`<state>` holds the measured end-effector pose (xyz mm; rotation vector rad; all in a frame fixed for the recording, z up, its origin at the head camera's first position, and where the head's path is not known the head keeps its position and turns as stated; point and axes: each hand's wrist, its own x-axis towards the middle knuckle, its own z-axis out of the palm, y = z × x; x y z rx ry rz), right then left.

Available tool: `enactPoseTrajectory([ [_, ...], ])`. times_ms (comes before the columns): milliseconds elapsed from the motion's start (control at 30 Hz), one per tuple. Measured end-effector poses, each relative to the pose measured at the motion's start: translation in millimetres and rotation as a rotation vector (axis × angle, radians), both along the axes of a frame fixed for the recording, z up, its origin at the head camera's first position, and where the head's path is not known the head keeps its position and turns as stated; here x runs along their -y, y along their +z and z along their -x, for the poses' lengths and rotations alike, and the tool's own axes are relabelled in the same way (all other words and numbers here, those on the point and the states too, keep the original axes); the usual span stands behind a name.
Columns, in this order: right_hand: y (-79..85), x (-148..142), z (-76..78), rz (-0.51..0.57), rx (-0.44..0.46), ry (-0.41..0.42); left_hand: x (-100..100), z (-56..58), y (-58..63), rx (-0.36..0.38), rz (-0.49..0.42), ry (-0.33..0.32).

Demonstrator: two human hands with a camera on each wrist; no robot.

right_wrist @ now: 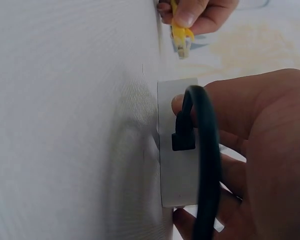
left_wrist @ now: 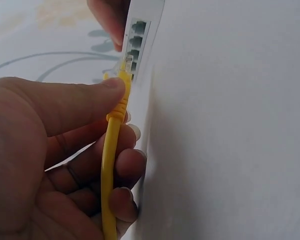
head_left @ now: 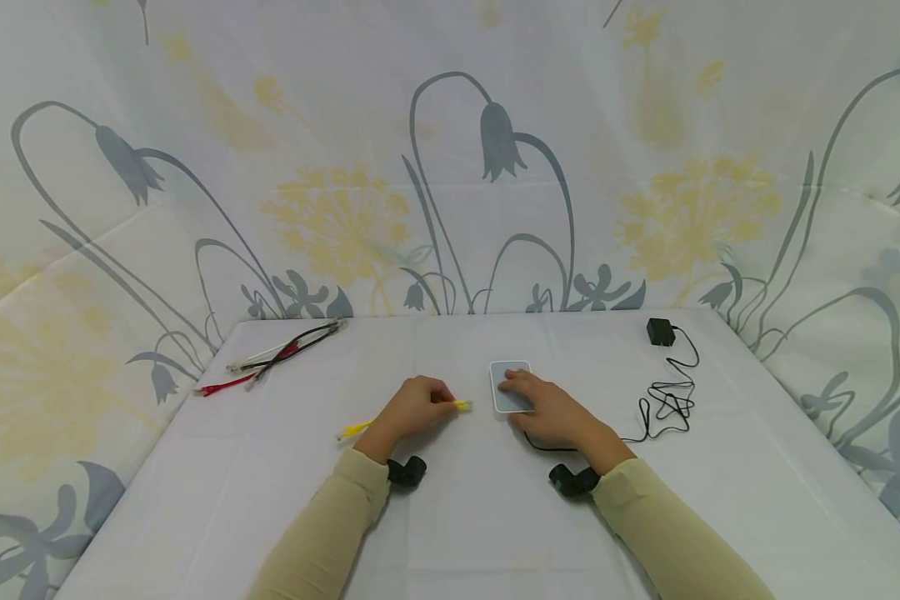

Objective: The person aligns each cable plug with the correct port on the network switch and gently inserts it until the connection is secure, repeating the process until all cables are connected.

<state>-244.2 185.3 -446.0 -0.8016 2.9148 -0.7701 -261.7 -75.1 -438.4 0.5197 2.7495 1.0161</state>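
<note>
My left hand (head_left: 414,407) pinches a yellow network cable (left_wrist: 108,172) just behind its clear plug, thumb on the boot. The cable runs down across the curled fingers, and its other end shows left of the wrist. The plug points right, toward a small white network switch (head_left: 506,400). In the left wrist view the switch's row of ports faces that plug, which overlaps the lower ports. My right hand (head_left: 558,412) holds the switch, thumb at the near side and fingers over the top. A black power cord (right_wrist: 208,150) is plugged into the side next to my right hand.
Several black, red and white network cables (head_left: 288,350) lie in a loose bunch at the table's back left. On the right, the tangled cord (head_left: 671,404) leads to a black power adapter (head_left: 660,332). A flower-patterned curtain (head_left: 450,167) hangs behind the white-covered table (head_left: 487,533).
</note>
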Motion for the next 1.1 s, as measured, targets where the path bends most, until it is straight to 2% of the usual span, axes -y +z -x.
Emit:
enactPoseTrajectory([
  [133,0.8,1,-0.5,0.0,0.015,-0.002,-4,-1.0,-0.6,-0.02,0.004,-0.012],
  [567,3.3,7,-4.2,-0.007,0.026,0.007,-12,-4.2,0.3,-0.011,0.008,-0.029],
  [1100,3.3,10,-5.7,-0.015,0.006,0.02,-16,-3.7,-4.8,-0.063,0.009,-0.051],
])
